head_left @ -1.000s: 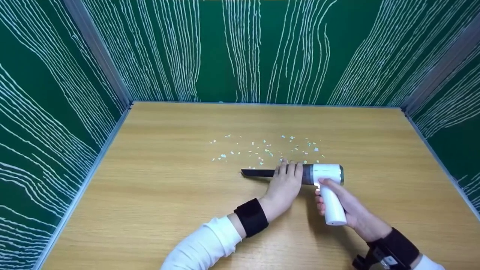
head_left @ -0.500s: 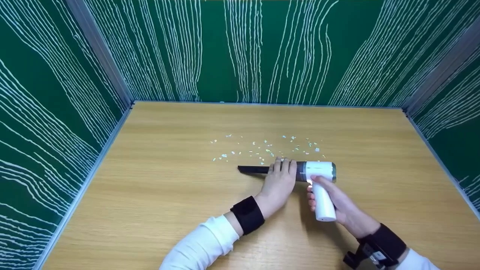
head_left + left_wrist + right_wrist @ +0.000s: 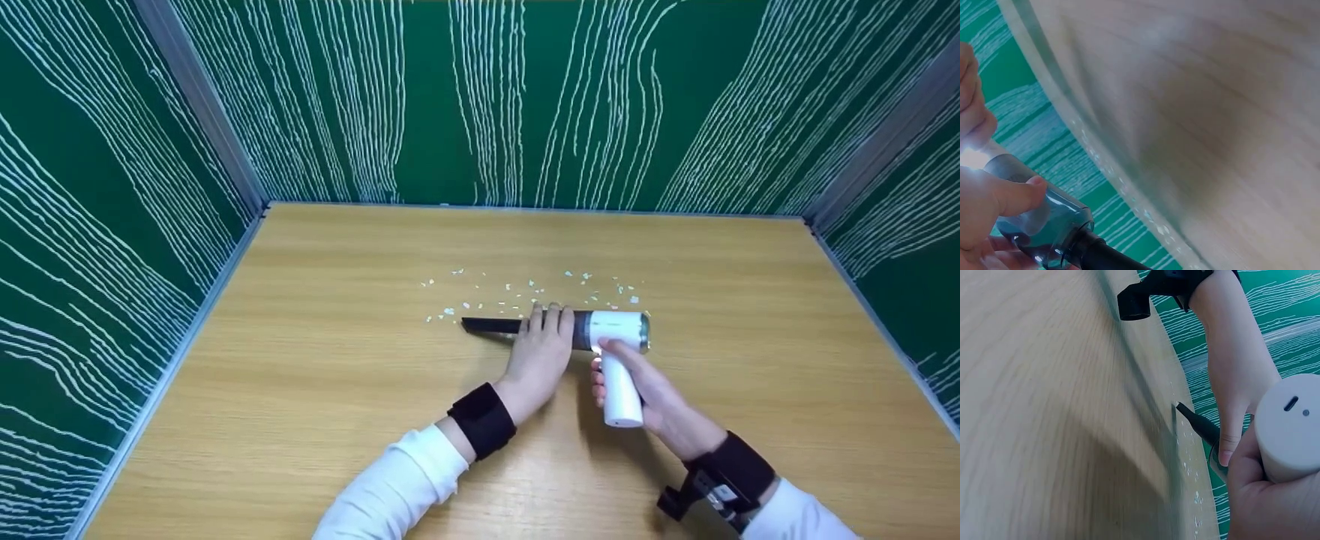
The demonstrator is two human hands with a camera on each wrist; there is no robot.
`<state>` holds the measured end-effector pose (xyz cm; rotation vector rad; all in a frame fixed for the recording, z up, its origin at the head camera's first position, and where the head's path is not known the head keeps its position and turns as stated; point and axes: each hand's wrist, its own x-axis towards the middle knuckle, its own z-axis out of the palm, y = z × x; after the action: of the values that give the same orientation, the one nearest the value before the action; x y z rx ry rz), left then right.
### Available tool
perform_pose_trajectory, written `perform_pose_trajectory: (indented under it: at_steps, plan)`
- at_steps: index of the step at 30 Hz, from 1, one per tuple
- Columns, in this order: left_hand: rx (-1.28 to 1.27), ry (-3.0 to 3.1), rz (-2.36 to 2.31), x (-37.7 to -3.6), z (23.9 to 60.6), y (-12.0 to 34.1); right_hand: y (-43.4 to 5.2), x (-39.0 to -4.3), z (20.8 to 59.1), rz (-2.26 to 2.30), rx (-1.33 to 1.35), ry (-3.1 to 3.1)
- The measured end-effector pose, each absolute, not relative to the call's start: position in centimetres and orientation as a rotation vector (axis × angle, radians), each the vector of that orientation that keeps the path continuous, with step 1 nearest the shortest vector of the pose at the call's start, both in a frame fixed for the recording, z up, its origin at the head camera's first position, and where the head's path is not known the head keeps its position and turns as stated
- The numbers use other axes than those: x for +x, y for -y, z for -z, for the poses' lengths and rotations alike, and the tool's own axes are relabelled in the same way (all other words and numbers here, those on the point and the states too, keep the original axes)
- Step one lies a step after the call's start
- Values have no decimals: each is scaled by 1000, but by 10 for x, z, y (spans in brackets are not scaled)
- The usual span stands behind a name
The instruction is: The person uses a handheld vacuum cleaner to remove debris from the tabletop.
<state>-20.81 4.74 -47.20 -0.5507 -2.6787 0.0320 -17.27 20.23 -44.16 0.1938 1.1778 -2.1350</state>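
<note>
A white handheld vacuum cleaner (image 3: 621, 330) with a clear dust cup and a long black nozzle (image 3: 489, 325) is held level just over the table, its tip pointing left. My right hand (image 3: 652, 390) grips its white handle, thumb at the top of the grip near a bright light. Around the dust cup (image 3: 1044, 219) curls my left hand (image 3: 538, 360), its thumb on the near side in the left wrist view. Small pale paper scraps (image 3: 531, 285) lie scattered beyond the nozzle; some are hidden behind the hand and vacuum. The handle's base (image 3: 1292, 433) faces the right wrist camera.
The wooden table (image 3: 337, 390) is bounded by green walls (image 3: 427, 97) with white wavy lines at the back and both sides. A grey metal strip runs along the table's edges. Black bands (image 3: 484, 421) circle both wrists, and a small camera is fixed on the right one.
Both hands have carried the vacuum cleaner leftward and a little away from me, so its nozzle now sits nearer the left scraps. Both grips look the same.
</note>
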Motion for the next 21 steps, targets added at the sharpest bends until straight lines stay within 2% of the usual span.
perform_pose_trajectory:
  at_steps: [21]
  plan:
    - [-507,2739,11,-224,473,-29,-178,-186,442,2189,226,-1208]
